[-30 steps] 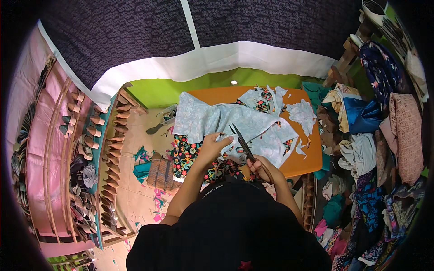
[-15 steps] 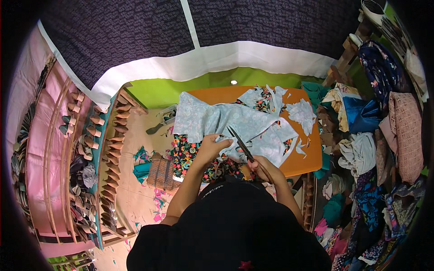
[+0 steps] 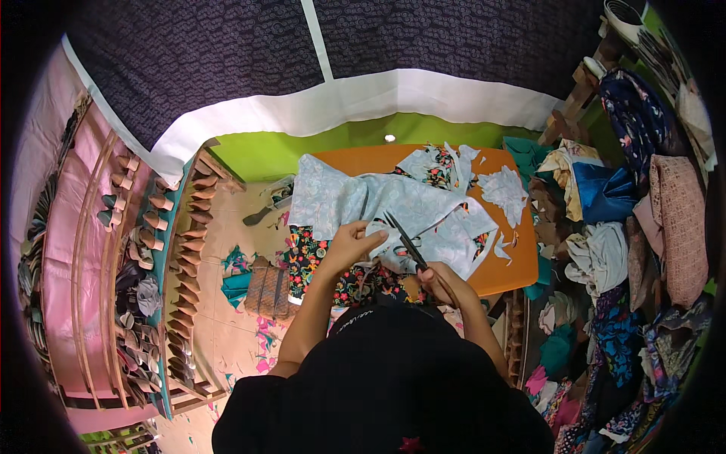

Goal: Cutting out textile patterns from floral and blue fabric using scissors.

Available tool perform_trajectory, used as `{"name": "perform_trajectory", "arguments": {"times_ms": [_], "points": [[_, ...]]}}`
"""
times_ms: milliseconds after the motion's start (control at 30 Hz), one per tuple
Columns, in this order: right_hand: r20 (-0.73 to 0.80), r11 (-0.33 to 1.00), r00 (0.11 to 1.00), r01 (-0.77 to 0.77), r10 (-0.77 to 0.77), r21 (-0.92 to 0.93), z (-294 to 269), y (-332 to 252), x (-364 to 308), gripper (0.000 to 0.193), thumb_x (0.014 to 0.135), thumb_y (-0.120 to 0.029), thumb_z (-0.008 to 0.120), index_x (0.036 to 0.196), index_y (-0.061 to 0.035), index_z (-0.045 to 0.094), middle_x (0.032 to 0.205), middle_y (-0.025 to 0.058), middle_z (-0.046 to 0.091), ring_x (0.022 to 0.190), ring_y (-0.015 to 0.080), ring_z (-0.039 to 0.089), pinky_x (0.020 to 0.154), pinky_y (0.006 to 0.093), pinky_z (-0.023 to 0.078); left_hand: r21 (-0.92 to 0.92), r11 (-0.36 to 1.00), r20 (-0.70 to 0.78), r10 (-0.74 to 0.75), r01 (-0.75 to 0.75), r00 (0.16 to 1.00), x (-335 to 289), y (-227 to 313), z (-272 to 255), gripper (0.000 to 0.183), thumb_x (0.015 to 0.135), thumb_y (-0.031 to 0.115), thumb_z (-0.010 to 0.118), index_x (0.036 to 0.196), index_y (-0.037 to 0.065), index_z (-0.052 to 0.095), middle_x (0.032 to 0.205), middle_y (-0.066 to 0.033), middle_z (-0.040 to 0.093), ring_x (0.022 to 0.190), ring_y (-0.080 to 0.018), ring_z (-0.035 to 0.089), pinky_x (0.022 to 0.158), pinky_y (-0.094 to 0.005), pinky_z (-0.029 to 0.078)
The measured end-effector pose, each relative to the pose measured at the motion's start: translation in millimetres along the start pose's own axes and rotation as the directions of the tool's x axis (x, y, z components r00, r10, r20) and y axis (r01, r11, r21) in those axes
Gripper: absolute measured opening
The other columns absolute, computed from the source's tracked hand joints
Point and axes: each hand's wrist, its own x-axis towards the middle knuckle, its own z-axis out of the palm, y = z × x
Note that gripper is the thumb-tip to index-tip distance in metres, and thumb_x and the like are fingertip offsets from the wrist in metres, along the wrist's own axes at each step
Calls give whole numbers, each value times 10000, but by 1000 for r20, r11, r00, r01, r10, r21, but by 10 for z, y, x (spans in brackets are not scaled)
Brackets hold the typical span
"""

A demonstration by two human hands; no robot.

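Note:
My right hand [image 3: 440, 281] grips the handles of a pair of large dark scissors [image 3: 408, 244], whose blades point up and to the left, slightly parted. Just left of the blades, my left hand [image 3: 352, 247] is closed in a pinch on a small pale cloth piece [image 3: 375, 228]. Beneath both hands lies a spread of fabric [image 3: 325, 198], pale on its upturned side. Its black floral face [image 3: 306, 265] shows at the near left, hanging over the table's edge. The orange table [image 3: 499, 281] carries it.
Cut scraps [image 3: 504, 195] lie at the table's right and far side. Piled fabrics [image 3: 601, 257] crowd the right. Wooden racks holding shoe lasts [image 3: 189, 284] stand at the left. A brown bundle [image 3: 270, 291] and scraps lie on the floor. A dark patterned curtain [image 3: 227, 68] hangs beyond.
My left hand has shifted slightly up and left with the pale cloth piece, away from the scissors. The scissors have moved slightly to the right; the large fabric lies as before.

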Motion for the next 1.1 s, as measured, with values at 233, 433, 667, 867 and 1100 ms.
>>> {"name": "perform_trajectory", "arguments": {"times_ms": [233,433,667,867,1100], "points": [[-43,979,999,-7,16,202,67,62,59,626,673,-718,347,668,-92,378,496,-37,302,387,55,272,336,202,234,525,748,-153,553,-406,819,49,-236,-68,371,694,197,665,978,6,522,856,-62,575,705,-94,514,592,-246,415],[17,897,990,-133,138,423,160,29,98,582,687,-685,361,690,-103,357,493,-52,269,376,39,223,318,183,171,81,994,237,-90,72,967,-102,-214,233,451,858,403,386,888,-2,583,723,-22,566,656,-102,498,574,-217,372],[82,754,984,-173,157,633,260,16,128,522,757,-617,372,689,-100,357,482,-48,275,362,50,255,321,201,209,-600,707,277,-256,375,926,9,-413,460,354,853,418,399,997,112,504,823,22,522,671,-95,492,561,-226,361],[31,812,990,-133,140,568,321,46,105,518,750,-629,345,684,-115,348,480,-62,246,354,30,193,308,183,159,-824,541,80,-182,167,980,132,-416,420,151,826,238,523,836,94,480,788,10,515,709,-108,525,573,-225,394],[-64,905,990,-85,122,416,352,84,110,580,684,-682,388,708,-103,370,503,-63,258,400,31,238,350,179,207,-771,635,-176,-140,-48,974,130,-176,490,130,814,119,530,865,25,456,783,-44,524,749,-123,537,637,-216,439]]}}
